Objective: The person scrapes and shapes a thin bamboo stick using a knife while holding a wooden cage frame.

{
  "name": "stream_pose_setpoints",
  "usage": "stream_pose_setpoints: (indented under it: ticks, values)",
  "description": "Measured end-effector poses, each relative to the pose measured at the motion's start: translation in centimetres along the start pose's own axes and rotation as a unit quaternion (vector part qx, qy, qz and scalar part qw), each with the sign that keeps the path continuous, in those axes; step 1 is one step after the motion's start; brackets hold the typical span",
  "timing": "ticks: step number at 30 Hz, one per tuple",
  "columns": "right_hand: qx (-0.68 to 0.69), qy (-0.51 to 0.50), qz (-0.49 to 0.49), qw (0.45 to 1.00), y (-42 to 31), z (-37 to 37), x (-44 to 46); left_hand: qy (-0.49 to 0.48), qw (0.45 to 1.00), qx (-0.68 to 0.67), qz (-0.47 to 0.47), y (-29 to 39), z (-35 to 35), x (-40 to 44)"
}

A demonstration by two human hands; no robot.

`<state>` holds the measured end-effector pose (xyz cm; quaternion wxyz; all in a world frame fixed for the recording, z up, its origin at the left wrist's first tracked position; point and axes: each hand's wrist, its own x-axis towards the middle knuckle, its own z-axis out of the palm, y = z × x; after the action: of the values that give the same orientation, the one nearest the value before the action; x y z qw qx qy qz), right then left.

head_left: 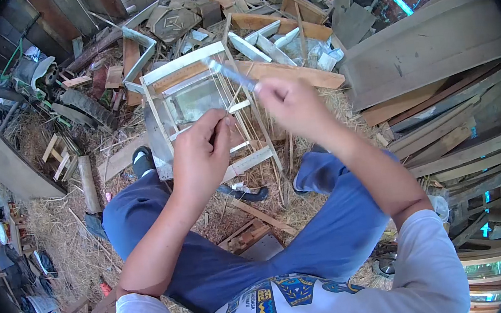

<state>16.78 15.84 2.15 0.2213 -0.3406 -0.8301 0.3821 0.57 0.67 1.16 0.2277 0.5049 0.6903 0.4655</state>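
Note:
My left hand is closed in a pinch over a wooden frame. A thin pale wooden strip shows at its fingertips. My right hand is wrapped round a long grey-blue tool, raised above the frame's right side. The tool's pale tip points up and left; it is blurred, and I cannot tell its kind. Below both hands, the wooden frame has whitish end bars and thin slats along its length. A translucent pane or sheet shows inside it.
Several scrap boards lie beyond the frame. Wide planks are stacked on the right. At left are a dark tyre, a short log and a curved panel. Straw covers the ground. A dark curved object lies between my legs.

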Motion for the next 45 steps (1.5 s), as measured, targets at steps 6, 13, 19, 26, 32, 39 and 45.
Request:
stream_pose_setpoints:
  ticks: [6, 13, 19, 26, 32, 39, 45]
  values:
    - [-0.018, 0.006, -0.021, 1.0, 0.2, -0.6, 0.8, 0.006, 1.0, 0.011, 0.013, -0.1, 0.0, 0.1]
    - [-0.013, -0.026, -0.018, 0.999, 0.2, 0.0, 0.4, 0.014, 1.0, 0.017, 0.022, -0.4, 0.1, 0.0]
    - [-0.083, -0.035, -0.065, 0.994, -1.0, 0.6, -0.9, -0.016, 1.0, -0.013, -0.019, 0.2, -0.3, 0.3]
    - [-0.027, -0.009, -0.083, 0.996, -0.6, -0.1, -0.5, -0.044, 0.979, -0.17, -0.107, -0.2, -0.2, 0.3]
    - [-0.032, -0.024, -0.104, 0.994, 0.1, -1.0, 0.3, -0.043, 0.989, -0.116, -0.08, -0.7, -0.2, 0.4]
    - [-0.007, 0.002, -0.084, 0.996, 0.5, -1.0, 0.4, -0.052, 0.986, -0.128, -0.089, -0.2, -0.3, 0.4]
    - [-0.052, -0.013, -0.086, 0.995, 0.6, 0.3, -0.3, -0.054, 0.978, -0.175, -0.1, -0.3, 0.1, 0.3]
